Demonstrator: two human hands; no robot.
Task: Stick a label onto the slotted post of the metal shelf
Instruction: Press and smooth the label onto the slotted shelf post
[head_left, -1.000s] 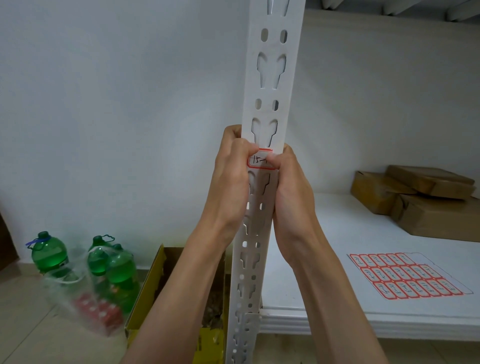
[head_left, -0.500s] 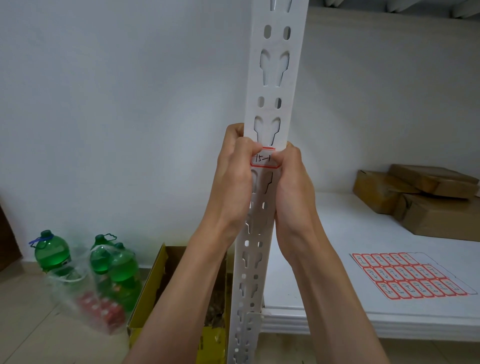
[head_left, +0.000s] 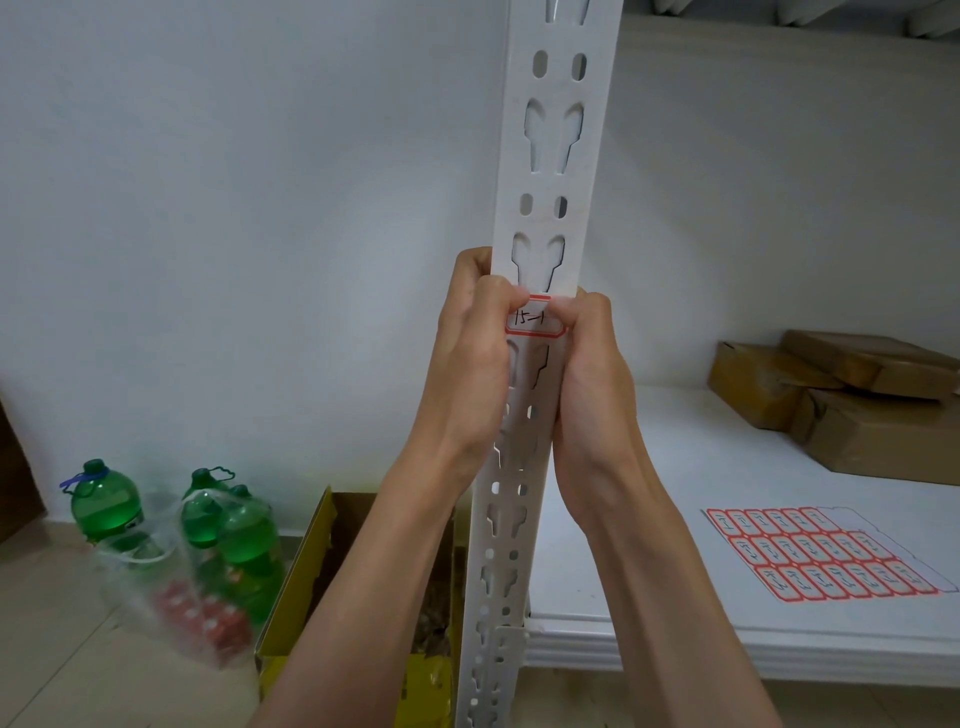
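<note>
One red-bordered label lies flat on the white slotted post, between two hands. The left hand and right hand each curl round a post edge, thumbs pressing the label's upper corners. Right of the right hand, one label sheet and three cardboard boxes sit on the shelf.

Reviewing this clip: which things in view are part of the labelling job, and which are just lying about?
In use:
- red-bordered white paper label, pressed on by both thumbs
- white slotted metal shelf post
- left hand, right hand, gripping the post
- sheet of red-bordered labels on the white shelf board

Lying about:
- brown cardboard parcels
- green plastic bottles
- open yellow cardboard box
</note>
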